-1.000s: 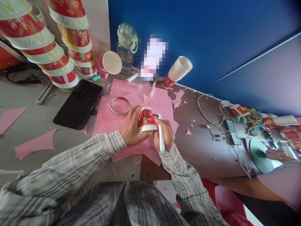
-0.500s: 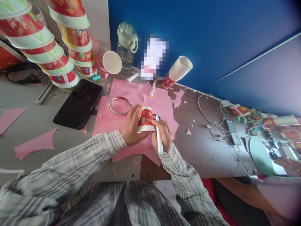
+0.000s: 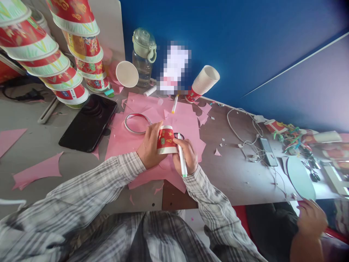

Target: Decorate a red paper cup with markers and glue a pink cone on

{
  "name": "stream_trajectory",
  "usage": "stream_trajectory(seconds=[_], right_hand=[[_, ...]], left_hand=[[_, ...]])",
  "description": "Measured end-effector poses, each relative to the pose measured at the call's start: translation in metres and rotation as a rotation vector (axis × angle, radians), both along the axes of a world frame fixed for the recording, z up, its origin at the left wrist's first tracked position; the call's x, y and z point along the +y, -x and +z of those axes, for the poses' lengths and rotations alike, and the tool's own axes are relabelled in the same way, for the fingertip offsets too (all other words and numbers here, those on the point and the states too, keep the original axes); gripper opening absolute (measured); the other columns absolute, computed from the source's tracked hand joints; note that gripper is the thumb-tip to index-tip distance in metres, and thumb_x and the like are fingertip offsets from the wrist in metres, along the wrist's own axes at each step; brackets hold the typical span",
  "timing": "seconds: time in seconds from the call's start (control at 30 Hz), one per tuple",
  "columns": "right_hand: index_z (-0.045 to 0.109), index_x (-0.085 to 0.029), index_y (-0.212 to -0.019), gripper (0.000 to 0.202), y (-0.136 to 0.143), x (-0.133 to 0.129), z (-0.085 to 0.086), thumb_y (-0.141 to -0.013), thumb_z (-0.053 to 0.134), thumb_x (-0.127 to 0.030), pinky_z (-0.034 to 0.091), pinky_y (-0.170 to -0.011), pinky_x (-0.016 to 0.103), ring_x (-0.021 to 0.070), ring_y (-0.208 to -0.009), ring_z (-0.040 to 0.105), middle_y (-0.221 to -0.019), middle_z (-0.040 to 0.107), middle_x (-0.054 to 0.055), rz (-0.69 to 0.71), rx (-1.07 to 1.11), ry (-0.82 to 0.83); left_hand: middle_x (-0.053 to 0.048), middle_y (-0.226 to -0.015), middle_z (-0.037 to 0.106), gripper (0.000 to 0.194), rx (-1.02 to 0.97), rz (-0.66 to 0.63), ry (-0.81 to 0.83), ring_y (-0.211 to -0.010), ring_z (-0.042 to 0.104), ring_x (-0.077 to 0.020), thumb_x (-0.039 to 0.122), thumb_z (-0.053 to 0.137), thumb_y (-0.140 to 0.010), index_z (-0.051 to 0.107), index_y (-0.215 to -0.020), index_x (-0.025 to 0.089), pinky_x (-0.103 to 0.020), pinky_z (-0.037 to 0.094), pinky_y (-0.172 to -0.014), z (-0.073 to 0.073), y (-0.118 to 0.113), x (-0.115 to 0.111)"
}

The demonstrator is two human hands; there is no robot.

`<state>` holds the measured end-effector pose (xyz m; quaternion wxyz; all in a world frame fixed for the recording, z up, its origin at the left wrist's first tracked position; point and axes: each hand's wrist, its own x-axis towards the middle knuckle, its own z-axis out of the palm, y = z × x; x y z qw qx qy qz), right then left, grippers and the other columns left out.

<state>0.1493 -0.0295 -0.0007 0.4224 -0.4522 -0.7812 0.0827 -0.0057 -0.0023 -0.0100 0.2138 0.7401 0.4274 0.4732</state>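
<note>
My left hand (image 3: 148, 147) is closed round a red and white paper cup (image 3: 165, 141), its wide rim toward me. In my right hand (image 3: 188, 154) is a white marker with a green end (image 3: 182, 160), its other end beside the cup's rim. Both hands are above pink paper (image 3: 136, 145) on the desk. A silver-edged ring (image 3: 137, 123) lies just beyond my left hand. Partly behind my right hand is a dark ring (image 3: 179, 135). Another marker, with a yellow end (image 3: 175, 104), rests farther up on the paper.
Cup towers (image 3: 62, 78) and a black tablet (image 3: 87, 122) stand or lie at left. A water bottle (image 3: 143, 58), an open cup (image 3: 127, 74) and nested cups (image 3: 204, 82) are at the back. Cables (image 3: 245, 142) and another person's hand (image 3: 312, 218) are at right.
The whole view has shifted slightly. My hands keep hold of the cup and marker in nearly the same pose. At right, the other person's hand has moved back toward the desk's front edge.
</note>
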Motion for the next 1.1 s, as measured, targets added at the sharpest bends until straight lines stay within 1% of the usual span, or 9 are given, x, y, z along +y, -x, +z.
stream_trajectory(seconds=[0.17, 0.43, 0.63, 0.87, 1.03, 1.1], right_hand=[[0.050, -0.021, -0.114, 0.046, -0.0004, 0.0006, -0.0006, -0.072, 0.045, -0.004, 0.050, -0.066, 0.038, 0.0209, -0.071, 0.055, -0.084, 0.057, 0.006, -0.001, 0.004, -0.009], [0.048, -0.022, -0.116, 0.051, -0.0012, -0.0020, 0.0017, -0.069, 0.044, -0.002, 0.051, -0.067, 0.040, 0.0217, -0.074, 0.054, -0.088, 0.056, 0.007, 0.006, -0.020, 0.009], [0.048, -0.022, -0.117, 0.052, -0.0005, -0.0038, 0.0016, -0.069, 0.043, -0.003, 0.052, -0.068, 0.040, 0.0218, -0.076, 0.053, -0.090, 0.055, 0.007, 0.005, -0.046, -0.002], [0.050, -0.023, -0.115, 0.052, -0.0001, -0.0026, 0.0035, -0.067, 0.041, -0.003, 0.051, -0.069, 0.041, 0.0231, -0.077, 0.055, -0.088, 0.056, 0.006, 0.026, -0.046, -0.003], [0.051, -0.021, -0.114, 0.049, 0.0003, -0.0031, 0.0056, -0.069, 0.041, -0.003, 0.050, -0.071, 0.039, 0.0224, -0.080, 0.055, -0.088, 0.058, 0.007, 0.033, -0.048, -0.003], [0.052, -0.021, -0.113, 0.046, 0.0010, -0.0028, 0.0054, -0.071, 0.042, -0.005, 0.051, -0.072, 0.039, 0.0220, -0.080, 0.056, -0.088, 0.058, 0.007, 0.026, -0.031, 0.010]], left_hand=[[-0.019, -0.120, 0.039, 0.074, 0.004, 0.012, -0.011, -0.114, 0.038, -0.0307, 0.028, 0.059, -0.069, 0.018, -0.128, 0.014, -0.056, 0.039, -0.094, -0.0001, -0.0008, 0.0001], [-0.017, -0.118, 0.039, 0.074, 0.013, 0.011, -0.018, -0.113, 0.039, -0.0302, 0.026, 0.058, -0.068, 0.016, -0.128, 0.016, -0.055, 0.040, -0.094, 0.0006, -0.0005, 0.0006], [-0.020, -0.117, 0.039, 0.072, 0.016, 0.011, -0.011, -0.113, 0.038, -0.0294, 0.025, 0.059, -0.068, 0.019, -0.127, 0.009, -0.051, 0.039, -0.096, 0.0000, -0.0011, 0.0003], [-0.018, -0.119, 0.040, 0.073, 0.017, 0.018, -0.016, -0.112, 0.039, -0.0309, 0.028, 0.058, -0.069, 0.017, -0.128, 0.016, -0.056, 0.040, -0.092, -0.0011, -0.0016, 0.0004], [-0.020, -0.121, 0.039, 0.076, 0.029, -0.002, -0.023, -0.115, 0.037, -0.0310, 0.030, 0.060, -0.068, 0.017, -0.127, 0.011, -0.054, 0.038, -0.096, -0.0023, -0.0008, 0.0001], [-0.021, -0.123, 0.038, 0.078, 0.036, -0.022, -0.034, -0.118, 0.035, -0.0316, 0.031, 0.061, -0.067, 0.016, -0.128, 0.011, -0.055, 0.036, -0.098, -0.0026, -0.0006, -0.0002]])
